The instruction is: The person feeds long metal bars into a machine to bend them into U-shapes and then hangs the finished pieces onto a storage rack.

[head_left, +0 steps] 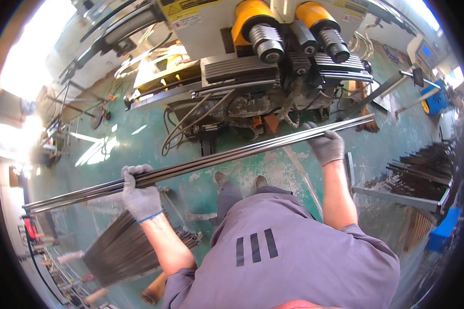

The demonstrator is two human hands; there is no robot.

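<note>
A bundle of several long, thin metal bars [232,155] lies across in front of me, its right end higher in the picture than its left. My left hand [141,194], in a grey knit glove with a blue cuff edge, is closed round the bars left of the middle. Nearer the right end, my right hand [327,146], gloved in grey too, grips the same bundle. The bars are held off the floor, in front of a large machine [201,31] with two orange-and-black spindle heads [258,31]. Parts of the fingers are hidden behind the bars.
On the left, a pile of dark bars [123,250] lies low beside me. A metal rack [397,194] at right carries more dark bars [423,167]. Hoses [178,131] hang under the machine. A blue bin [443,230] stands far right. The floor [237,172] is green and worn.
</note>
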